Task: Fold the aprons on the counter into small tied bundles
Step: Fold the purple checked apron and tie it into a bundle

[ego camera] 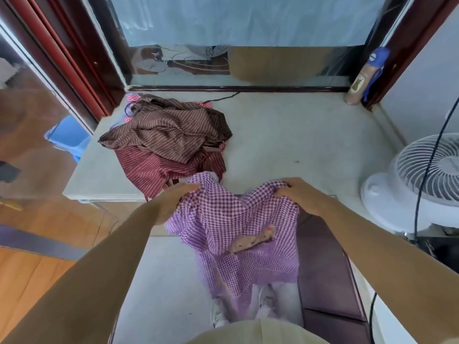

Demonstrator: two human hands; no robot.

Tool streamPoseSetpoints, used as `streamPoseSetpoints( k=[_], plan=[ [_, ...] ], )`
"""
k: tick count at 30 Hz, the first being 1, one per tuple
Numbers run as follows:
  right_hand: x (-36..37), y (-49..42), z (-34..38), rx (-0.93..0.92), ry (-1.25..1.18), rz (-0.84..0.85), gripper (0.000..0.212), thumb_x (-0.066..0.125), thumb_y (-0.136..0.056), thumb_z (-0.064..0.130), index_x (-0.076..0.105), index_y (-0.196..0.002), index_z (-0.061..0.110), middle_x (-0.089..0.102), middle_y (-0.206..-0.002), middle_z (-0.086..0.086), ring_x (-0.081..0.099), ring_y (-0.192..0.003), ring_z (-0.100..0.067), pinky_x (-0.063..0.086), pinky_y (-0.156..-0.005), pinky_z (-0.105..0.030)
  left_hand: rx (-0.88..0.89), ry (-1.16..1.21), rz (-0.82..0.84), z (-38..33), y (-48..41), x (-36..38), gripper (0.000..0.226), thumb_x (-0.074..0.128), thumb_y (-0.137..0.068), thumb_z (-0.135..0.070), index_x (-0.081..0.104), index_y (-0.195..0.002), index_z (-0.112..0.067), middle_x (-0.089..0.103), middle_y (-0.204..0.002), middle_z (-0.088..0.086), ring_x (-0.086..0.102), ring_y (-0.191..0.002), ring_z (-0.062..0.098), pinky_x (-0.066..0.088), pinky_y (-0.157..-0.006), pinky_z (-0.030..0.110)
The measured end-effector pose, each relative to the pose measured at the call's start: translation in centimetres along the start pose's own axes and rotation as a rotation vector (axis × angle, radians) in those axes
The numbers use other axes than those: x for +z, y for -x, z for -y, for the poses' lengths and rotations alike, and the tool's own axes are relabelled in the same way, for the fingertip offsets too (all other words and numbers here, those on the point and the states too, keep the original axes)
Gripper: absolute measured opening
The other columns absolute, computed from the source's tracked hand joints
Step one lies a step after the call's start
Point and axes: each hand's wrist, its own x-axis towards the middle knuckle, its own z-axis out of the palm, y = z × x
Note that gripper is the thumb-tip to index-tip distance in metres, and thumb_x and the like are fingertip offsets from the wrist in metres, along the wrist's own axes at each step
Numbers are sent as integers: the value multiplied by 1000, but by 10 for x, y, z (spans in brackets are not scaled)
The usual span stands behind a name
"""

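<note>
Purple checked apron (236,227) hangs nearest us, its long axis running from the desk (285,145) edge down toward us. We pinch its top corners, left grip (180,197) and right grip (295,192) curled on cloth, level and apart. Striped aprons (169,135) lie heaped far left.

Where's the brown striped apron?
In the head view, the brown striped apron lies at the left of the counter, atop the red striped apron, beyond the left hand.
</note>
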Motion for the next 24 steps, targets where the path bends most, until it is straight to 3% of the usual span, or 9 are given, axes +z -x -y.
streamPoseSetpoints(
  k=[2,4,8,10,14,18,20,22,24],
  plan=[
    [-5,2,1,-17,42,30,19,59,-87,6,66,-104,4,71,-100,-10,68,-88,-23,50,-74,-29,6,-15,-33,3,-5,-4,33,63,-89,-43,64,-116,-25,65,-120,-4,56,-115,15,35,-107,36],
    [-6,2,-2,60,115,176,16,61,-86,9,63,-100,1,69,-99,-13,67,-92,-29,51,-79,-34,34,1,-93,4,-7,-5,30,63,-91,-29,64,-120,-20,67,-119,0,58,-112,17,33,-109,39],
    [-13,-1,-7,360,-115,321,45,71,-85,31,63,-121,5,70,-117,-14,67,-107,-31,52,-93,-41,119,22,-81,1,-12,-1,15,57,-95,-14,64,-107,-16,70,-105,2,62,-100,17,41,-89,33],
    [-14,-3,-10,351,-43,346,41,70,-87,30,66,-119,4,70,-115,-14,67,-107,-32,50,-99,-45,132,15,-97,-2,-13,1,15,53,-96,-10,64,-106,-13,71,-98,1,66,-90,13,44,-78,27],
    [-12,-4,-12,64,-151,66,26,64,-89,9,67,-115,8,71,-114,-9,69,-101,-26,51,-94,-41,148,-83,-123,3,-14,7,17,50,-99,-15,67,-100,-15,71,-98,2,66,-88,15,46,-79,28],
    [-13,-12,-10,-83,-270,-276,25,68,-84,5,62,-108,5,68,-111,-14,64,-104,-33,48,-97,-50,299,-38,-279,-1,-22,6,29,55,-97,-20,61,-103,8,63,-95,18,59,-87,24,47,-79,32],
    [-15,-14,-18,15,-54,-135,44,72,-83,12,57,-124,9,62,-121,-3,59,-113,-27,44,-103,-47,298,-197,-193,3,-26,7,22,56,-97,-19,62,-103,1,63,-98,19,59,-87,24,48,-79,30],
    [-14,-9,-31,255,363,177,68,80,-75,23,51,-136,14,54,-135,-1,52,-123,-25,38,-111,-46,119,-666,61,16,-28,8,11,55,-97,-21,62,-93,-14,65,-92,10,60,-82,19,48,-80,28],
    [-16,-3,-34,352,615,357,68,82,-74,28,54,-133,12,56,-134,-6,54,-120,-26,40,-110,-44,21,-987,140,26,-31,6,22,55,-97,-27,59,-78,-17,59,-77,2,52,-67,15,45,-74,28]
  ],
)
